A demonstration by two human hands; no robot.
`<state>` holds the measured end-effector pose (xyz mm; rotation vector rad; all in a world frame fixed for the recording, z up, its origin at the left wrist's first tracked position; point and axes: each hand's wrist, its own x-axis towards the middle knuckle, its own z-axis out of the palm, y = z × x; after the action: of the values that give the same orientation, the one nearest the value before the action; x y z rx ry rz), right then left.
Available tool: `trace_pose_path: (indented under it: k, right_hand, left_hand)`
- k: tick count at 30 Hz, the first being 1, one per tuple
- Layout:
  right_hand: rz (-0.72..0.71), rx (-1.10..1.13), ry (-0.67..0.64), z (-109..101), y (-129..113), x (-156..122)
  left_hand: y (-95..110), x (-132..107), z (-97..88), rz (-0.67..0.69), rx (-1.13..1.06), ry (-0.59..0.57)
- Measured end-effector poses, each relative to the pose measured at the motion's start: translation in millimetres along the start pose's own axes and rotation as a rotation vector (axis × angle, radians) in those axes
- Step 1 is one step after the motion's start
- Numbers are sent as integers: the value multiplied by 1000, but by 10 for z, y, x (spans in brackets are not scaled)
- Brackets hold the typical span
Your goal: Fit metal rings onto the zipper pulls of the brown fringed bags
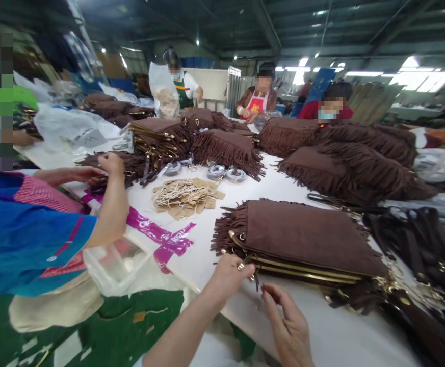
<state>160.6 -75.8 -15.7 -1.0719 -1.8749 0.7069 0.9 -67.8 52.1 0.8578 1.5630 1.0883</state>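
Note:
A stack of dark brown fringed bags (306, 234) with gold zippers lies on the table in front of me. At the stack's near left corner, my left hand (226, 275) is closed, finger and thumb pinching a short dark zipper pull (257, 281) with gold metal by it. My right hand (287, 323) is just below and to the right, thumb and fingertips drawn together near the pull's lower end. Whether anything is between those fingertips is too small to make out.
Brown paper tags (184, 196) with white strings lie beyond my hands. Dark straps (409, 244) with gold clasps are heaped at right. More fringed bags (226, 148) stand behind. A co-worker in a blue sleeve (34, 229) handles dark pieces at left; several people work across the table.

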Motion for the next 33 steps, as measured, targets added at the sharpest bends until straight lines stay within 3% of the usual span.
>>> trace_pose_path:
  k: [7, 12, 16, 26, 33]
  right_hand:
    - [-109, -23, 110, 83, -183, 121]
    - [13, 53, 77, 99, -113, 234]
    - [-44, 10, 152, 71, -53, 245]
    - [-248, -381, 100, 10, -51, 21]
    - [-327, -482, 101, -17, 29, -39]
  left_hand:
    - [-86, -10, 19, -104, -117, -9]
    - [-135, 3, 21, -140, -180, -31]
    - [-130, -19, 37, -160, -218, -59]
    - [-109, -150, 170, -169, -353, -54]
    - [-167, -215, 306, -213, -500, -19]
